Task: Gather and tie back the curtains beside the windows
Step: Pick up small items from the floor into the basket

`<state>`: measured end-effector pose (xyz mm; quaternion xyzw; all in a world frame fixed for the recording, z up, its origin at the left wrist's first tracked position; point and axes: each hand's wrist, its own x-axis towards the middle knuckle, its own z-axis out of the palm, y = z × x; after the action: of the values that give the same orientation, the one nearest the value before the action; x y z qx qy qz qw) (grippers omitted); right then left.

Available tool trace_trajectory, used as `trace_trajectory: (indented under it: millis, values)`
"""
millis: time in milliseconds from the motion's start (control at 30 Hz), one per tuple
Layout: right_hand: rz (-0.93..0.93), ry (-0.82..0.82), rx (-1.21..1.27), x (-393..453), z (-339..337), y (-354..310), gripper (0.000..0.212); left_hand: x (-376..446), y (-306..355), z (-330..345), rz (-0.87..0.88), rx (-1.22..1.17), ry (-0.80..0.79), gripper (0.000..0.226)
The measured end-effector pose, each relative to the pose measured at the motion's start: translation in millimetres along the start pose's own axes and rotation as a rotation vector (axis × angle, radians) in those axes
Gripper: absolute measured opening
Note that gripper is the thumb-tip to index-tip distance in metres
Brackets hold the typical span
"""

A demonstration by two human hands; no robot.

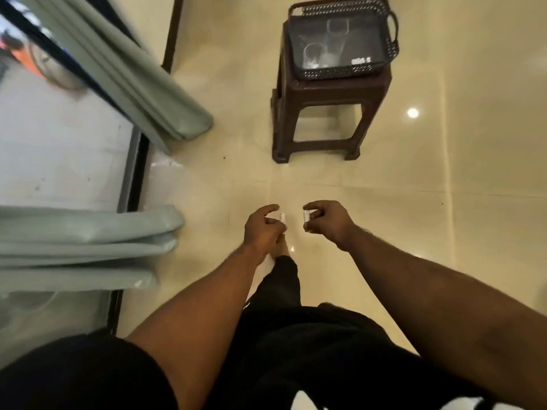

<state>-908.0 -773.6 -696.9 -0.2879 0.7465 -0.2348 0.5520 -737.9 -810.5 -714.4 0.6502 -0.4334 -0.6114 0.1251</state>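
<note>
Two pale green curtains hang by the window on the left: one [124, 69] at the upper left, its hem near the floor, and one [88, 247] at the lower left. My left hand [262, 229] and my right hand [327, 220] are held out over the floor, close together, to the right of the lower curtain. Each pinches a small white piece, the left one [282, 216] and the right one [306, 216], a small gap apart. Whether a cord joins them I cannot tell.
A dark brown plastic stool [319, 113] stands ahead on the cream tiled floor [444, 261]. A dark perforated tray [390, 45] on it holds clear glasses. The window glass [59, 158] with its dark frame runs along the left. My dark trousers fill the bottom.
</note>
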Motion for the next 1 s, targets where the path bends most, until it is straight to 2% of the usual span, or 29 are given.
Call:
trace_trajectory:
  millis: [133, 367, 700, 833, 1000]
  values:
    - [0.007, 0.038, 0.055, 39.0, -43.2, -42.7, 0.049, 49.9, 79.2, 17.8, 0.078, 0.114, -0.11, 0.041]
    - [-0.025, 0.088, 0.147, 114.1, -119.5, -100.0, 0.046, 127.1, 192.1, 66.4, 0.1, 0.2, -0.142, 0.043]
    - [0.032, 0.086, 0.143, 247.2, -257.5, -166.5, 0.039, 254.7, 333.8, 164.7, 0.094, 0.173, 0.017, 0.031]
    - [0.013, 0.167, 0.065, 304.4, -304.5, -184.6, 0.039, 304.9, 375.8, 199.5, 0.24, 0.35, 0.072, 0.016]
    - [0.035, 0.262, -0.063, 370.3, -340.4, -200.5, 0.041, 360.5, 402.8, 232.0, 0.308, 0.573, 0.059, 0.008]
